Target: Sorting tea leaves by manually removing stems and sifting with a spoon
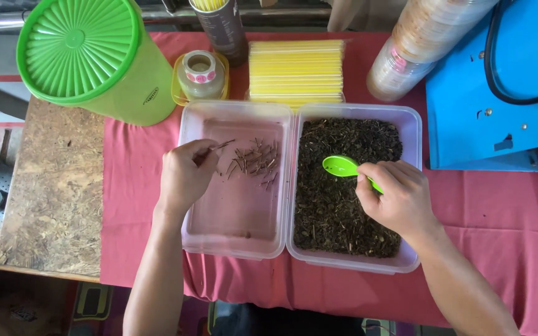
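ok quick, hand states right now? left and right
Left hand: closed in a pinch on a thin brown twig, over the left tray.
Right hand: closed on the green spoon, over the dark loose leaves.

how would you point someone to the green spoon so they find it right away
Start at the red tablecloth and find the two clear tubs side by side. In the right tub, full of dark dried leaves, the right hand holds the spoon: the only bright green thing inside either tub.
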